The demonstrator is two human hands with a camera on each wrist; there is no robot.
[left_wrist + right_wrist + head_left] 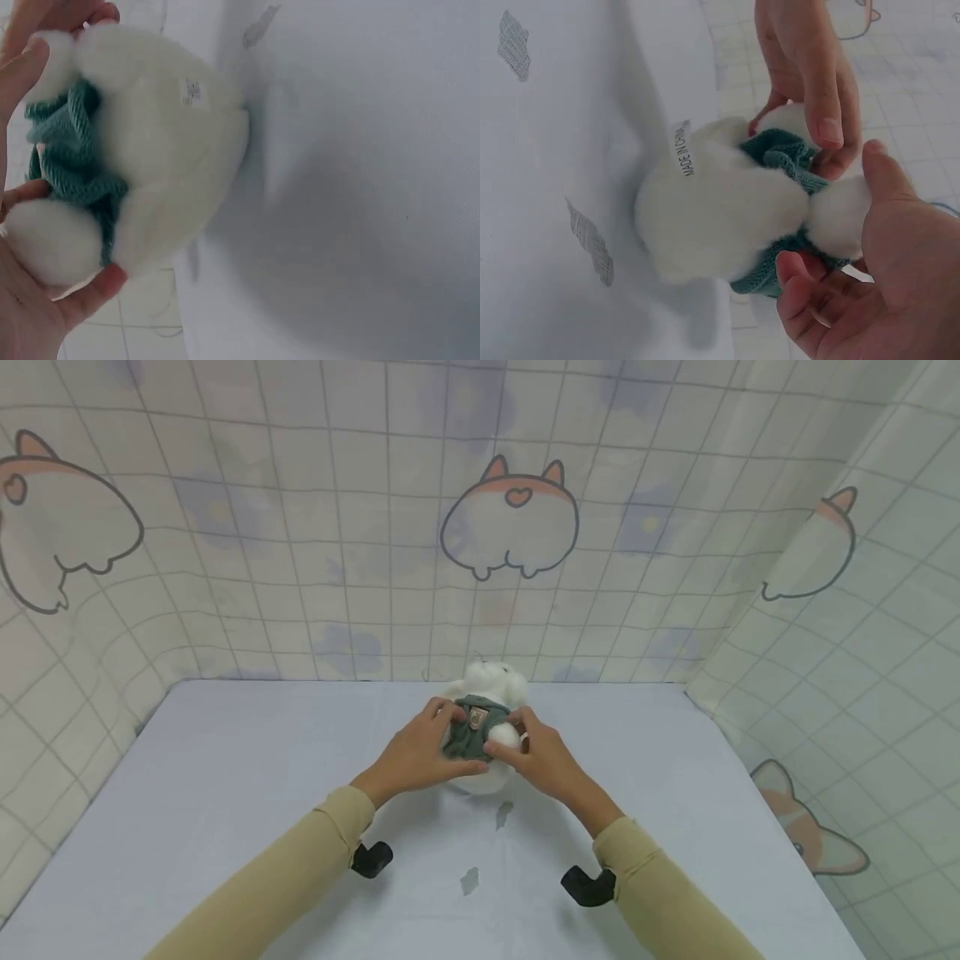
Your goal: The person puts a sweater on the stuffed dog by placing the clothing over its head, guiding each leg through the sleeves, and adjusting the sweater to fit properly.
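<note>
A white plush toy (480, 731) in a green knitted sweater (467, 742) sits upright near the table's far edge, its head tilted back. A small badge (477, 718) marks the sweater. My left hand (417, 752) holds one side of the toy, its fingers and thumb curved around one stuffed arm (52, 241) and sleeve. On the other side, my right hand (549, 762) grips the other arm (841, 217) between thumb and fingers. A printed tag (682, 148) sticks out from the toy's white lower body, seen in the right wrist view.
The toy rests on a white-covered table (262, 777) with grey leaf-shaped marks (469, 881). A grid-patterned curtain (360, 527) with animal drawings surrounds the back and sides. Black wrist mounts (371, 860) stick out below both beige sleeves (300, 868).
</note>
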